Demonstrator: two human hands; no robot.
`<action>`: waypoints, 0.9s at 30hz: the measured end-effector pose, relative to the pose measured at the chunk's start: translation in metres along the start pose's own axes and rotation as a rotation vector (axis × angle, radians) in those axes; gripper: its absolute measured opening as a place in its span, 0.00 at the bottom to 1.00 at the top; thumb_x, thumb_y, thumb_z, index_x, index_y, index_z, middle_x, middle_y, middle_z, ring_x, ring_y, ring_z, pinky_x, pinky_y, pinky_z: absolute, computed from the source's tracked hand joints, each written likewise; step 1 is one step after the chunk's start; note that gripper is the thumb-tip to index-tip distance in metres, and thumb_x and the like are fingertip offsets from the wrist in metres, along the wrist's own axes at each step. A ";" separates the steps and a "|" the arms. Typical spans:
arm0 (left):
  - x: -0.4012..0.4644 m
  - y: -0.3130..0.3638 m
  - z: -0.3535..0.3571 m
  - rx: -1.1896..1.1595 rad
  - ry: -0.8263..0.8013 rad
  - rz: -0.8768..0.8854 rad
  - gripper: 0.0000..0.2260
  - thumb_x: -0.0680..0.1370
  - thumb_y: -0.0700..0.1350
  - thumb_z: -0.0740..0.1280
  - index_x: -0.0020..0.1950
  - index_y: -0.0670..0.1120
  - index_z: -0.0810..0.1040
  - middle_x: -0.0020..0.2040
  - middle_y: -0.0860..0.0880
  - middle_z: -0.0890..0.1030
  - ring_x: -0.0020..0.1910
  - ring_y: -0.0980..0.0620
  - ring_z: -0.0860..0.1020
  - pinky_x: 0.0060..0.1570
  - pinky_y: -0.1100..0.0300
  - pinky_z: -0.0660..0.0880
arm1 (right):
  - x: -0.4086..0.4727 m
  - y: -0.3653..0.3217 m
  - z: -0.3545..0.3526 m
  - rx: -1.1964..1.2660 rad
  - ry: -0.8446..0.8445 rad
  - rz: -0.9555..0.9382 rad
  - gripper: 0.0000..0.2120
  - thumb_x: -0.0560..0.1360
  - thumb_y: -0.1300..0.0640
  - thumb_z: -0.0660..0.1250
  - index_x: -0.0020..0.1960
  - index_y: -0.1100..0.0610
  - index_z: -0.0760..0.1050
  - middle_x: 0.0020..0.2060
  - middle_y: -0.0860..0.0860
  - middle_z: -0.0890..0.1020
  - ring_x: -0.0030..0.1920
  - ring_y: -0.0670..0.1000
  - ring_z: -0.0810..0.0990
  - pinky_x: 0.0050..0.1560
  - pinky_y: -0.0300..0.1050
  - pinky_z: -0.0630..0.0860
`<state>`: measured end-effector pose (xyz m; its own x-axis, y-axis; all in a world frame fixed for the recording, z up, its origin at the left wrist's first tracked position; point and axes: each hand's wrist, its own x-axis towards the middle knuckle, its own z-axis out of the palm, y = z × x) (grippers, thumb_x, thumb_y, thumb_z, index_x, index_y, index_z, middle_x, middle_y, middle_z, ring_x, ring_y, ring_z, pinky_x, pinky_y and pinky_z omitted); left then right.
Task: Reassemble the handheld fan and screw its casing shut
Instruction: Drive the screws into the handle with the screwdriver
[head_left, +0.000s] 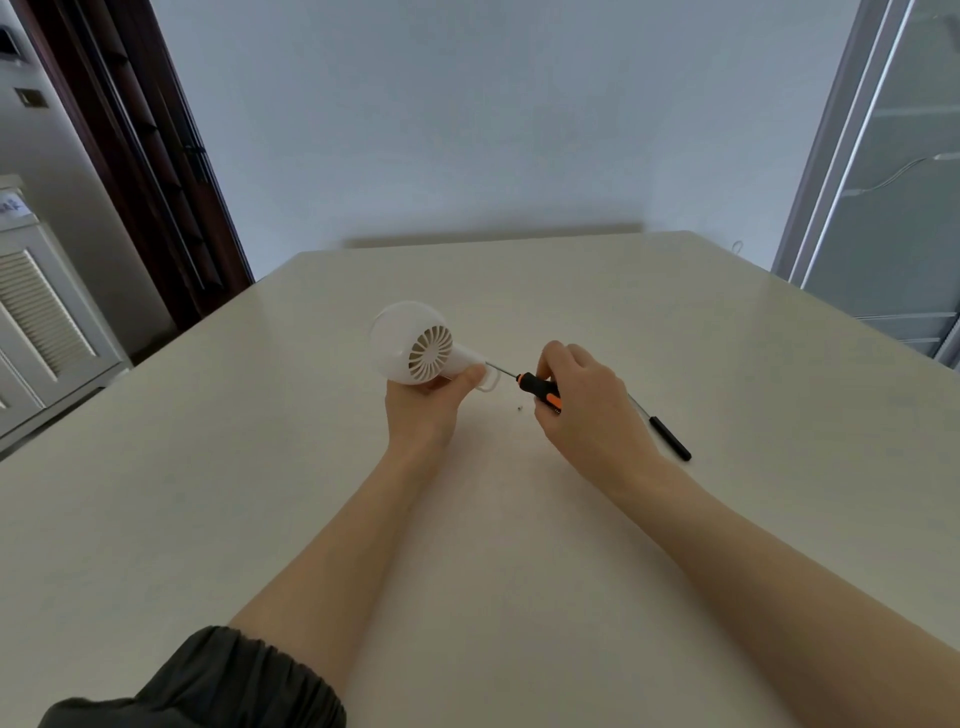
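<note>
A white handheld fan (415, 343) with a round slotted grille is held just above the cream table (260, 467) near its middle. My left hand (426, 402) grips the fan from below, thumb on its short handle. My right hand (582, 400) is closed on a black and orange screwdriver (537, 387). Its thin metal shaft points left and its tip meets the end of the fan's handle, beside a white loop. A tiny screw (520, 408) lies on the table between my hands.
A second slim tool with a black handle (670, 438) lies on the table just right of my right hand. A dark door frame stands at the far left, a glass partition at the far right. A white wall is behind the table.
</note>
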<state>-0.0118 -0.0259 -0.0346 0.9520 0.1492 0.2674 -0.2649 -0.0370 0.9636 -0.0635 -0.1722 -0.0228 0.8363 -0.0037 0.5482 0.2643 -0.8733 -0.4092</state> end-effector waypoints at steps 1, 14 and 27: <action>0.000 0.000 0.000 -0.002 -0.001 -0.005 0.09 0.69 0.41 0.76 0.45 0.47 0.79 0.43 0.48 0.81 0.44 0.53 0.78 0.49 0.55 0.76 | 0.000 0.000 0.000 -0.027 0.013 -0.016 0.05 0.74 0.63 0.63 0.46 0.58 0.67 0.40 0.52 0.72 0.35 0.57 0.73 0.36 0.49 0.70; 0.001 0.005 0.001 -0.021 -0.016 -0.009 0.11 0.68 0.39 0.76 0.48 0.45 0.79 0.48 0.44 0.83 0.48 0.48 0.80 0.53 0.52 0.77 | 0.000 0.004 0.006 -0.012 -0.074 0.107 0.13 0.80 0.51 0.58 0.40 0.58 0.66 0.30 0.49 0.69 0.34 0.55 0.68 0.35 0.45 0.60; -0.002 0.006 0.003 -0.042 -0.005 -0.011 0.11 0.68 0.40 0.77 0.44 0.51 0.78 0.45 0.48 0.82 0.46 0.52 0.79 0.51 0.54 0.76 | -0.001 0.002 0.002 0.060 0.076 0.023 0.08 0.72 0.65 0.64 0.43 0.57 0.65 0.40 0.51 0.73 0.34 0.55 0.71 0.33 0.46 0.66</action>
<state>-0.0148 -0.0292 -0.0292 0.9556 0.1448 0.2568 -0.2604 0.0062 0.9655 -0.0632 -0.1724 -0.0259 0.8042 -0.0620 0.5912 0.2761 -0.8417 -0.4639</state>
